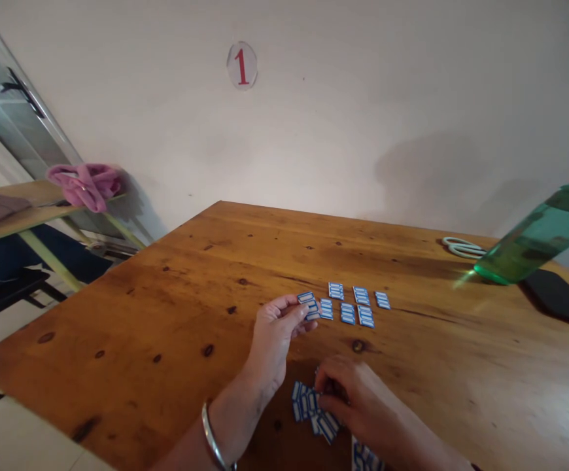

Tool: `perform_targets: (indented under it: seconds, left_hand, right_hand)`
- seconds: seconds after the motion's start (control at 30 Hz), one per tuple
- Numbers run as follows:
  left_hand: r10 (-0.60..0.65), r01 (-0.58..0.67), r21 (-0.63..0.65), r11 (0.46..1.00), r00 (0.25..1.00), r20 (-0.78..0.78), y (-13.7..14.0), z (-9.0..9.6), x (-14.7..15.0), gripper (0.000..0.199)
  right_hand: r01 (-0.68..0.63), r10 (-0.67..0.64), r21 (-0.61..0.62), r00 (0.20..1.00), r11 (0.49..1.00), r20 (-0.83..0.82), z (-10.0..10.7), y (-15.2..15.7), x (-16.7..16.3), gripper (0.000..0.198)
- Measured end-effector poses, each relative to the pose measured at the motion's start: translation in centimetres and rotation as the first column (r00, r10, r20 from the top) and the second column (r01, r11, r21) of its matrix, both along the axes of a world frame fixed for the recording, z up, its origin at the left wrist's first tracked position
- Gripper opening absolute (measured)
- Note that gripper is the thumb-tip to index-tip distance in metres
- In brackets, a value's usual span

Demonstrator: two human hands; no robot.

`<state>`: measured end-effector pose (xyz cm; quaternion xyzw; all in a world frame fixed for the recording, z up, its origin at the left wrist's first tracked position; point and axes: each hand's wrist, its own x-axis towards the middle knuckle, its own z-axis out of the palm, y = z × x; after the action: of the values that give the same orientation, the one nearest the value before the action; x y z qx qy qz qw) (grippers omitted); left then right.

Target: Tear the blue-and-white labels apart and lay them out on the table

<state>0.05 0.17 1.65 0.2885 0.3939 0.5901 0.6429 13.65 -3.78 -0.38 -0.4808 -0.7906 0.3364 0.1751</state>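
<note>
My left hand [279, 327], with a silver bangle at the wrist, is closed on a few small blue-and-white cards [308, 302], thumb on top. Just right of it, similar cards [347, 313] lie in two rough rows on the wooden table [206, 281]. Nearer to me, a loose overlapping pile of the same cards [307, 402] sits under the fingertips of my right hand [353, 392]. That hand is curled with thumb and fingers drawn together. What is between them, if anything, is hidden. Another blue-and-white printed piece [365, 456] shows partly below the right wrist.
A green translucent bottle [534, 235] stands at the right, beside a black flat object [562, 297] and a coiled white cable [464, 247]. To the left, a second table [34, 193] carries a pink cloth [87, 183]. A wall with a round "1" sign [242, 65] rises behind.
</note>
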Motion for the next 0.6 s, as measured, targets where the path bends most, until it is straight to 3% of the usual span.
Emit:
perform_targets:
  seconds: [0.23, 0.33, 0.47, 0.6]
  left_hand:
    - [-0.014, 0.014, 0.013, 1.0, 1.0, -0.023, 0.1, -0.1, -0.1, 0.013]
    - [-0.005, 0.005, 0.008, 1.0, 1.0, -0.019, 0.1, -0.2, -0.1, 0.013]
    - [-0.014, 0.014, -0.035, 0.999, 1.0, -0.01, 0.0, -0.3, 0.3, 0.013]
    - [-0.075, 0.074, -0.064, 0.995, 0.997, -0.013, -0.4, -0.8, 1.1, 0.011]
  right_hand:
    - [0.124, -0.13, -0.049, 0.975, 0.991, -0.179, 0.4, 0.9, 0.7, 0.012]
    - [0.148, -0.195, -0.174, 0.936, 0.974, -0.294, 0.3, 1.0, 0.8, 0.015]
    - [0.204, -0.398, -0.402, 0.776, 0.893, -0.489, 0.4, 1.1, 0.7, 0.026]
    - [0.29, -0.541, -0.464, 0.57, 0.837, -0.619, 0.9, 1.1, 0.9, 0.029]
